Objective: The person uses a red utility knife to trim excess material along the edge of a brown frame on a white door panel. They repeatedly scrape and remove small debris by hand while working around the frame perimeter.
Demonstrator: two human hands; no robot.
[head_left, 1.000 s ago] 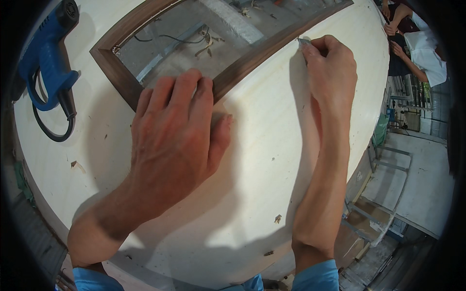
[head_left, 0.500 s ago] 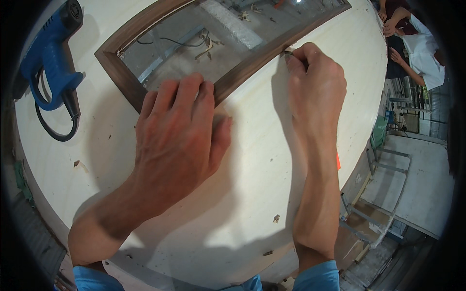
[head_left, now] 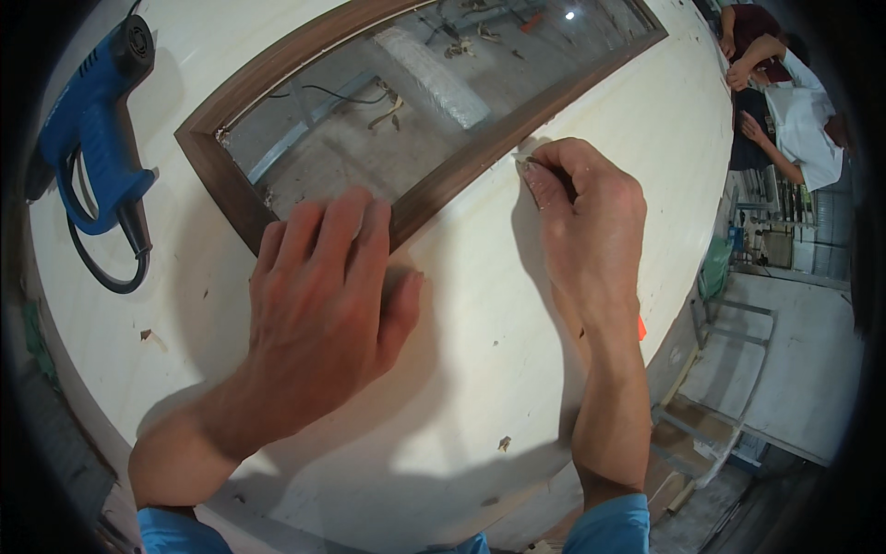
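A dark brown wooden frame (head_left: 480, 166) with a glass pane (head_left: 341, 138) lies on a white tabletop. My left hand (head_left: 318, 286) rests on the frame's near corner, its fingers stretched over the wood and the thumb apart. To the right, my right hand (head_left: 591, 208) is closed in a pinch beside the frame's long near edge. Something tiny and pale shows at its fingertips, too small to make out. Through the glass, scraps and a dark cable are visible.
A blue heat gun (head_left: 101, 129) with a black cord lies at the far left. Small debris bits (head_left: 504, 444) dot the white tabletop (head_left: 461, 369). A metal rack (head_left: 720, 369) stands beyond the right edge. Other people (head_left: 794, 111) are at the upper right.
My right hand has moved toward me and slightly left along the frame's edge, still pinched. My left hand stays on the corner. The whole view has shifted a little.
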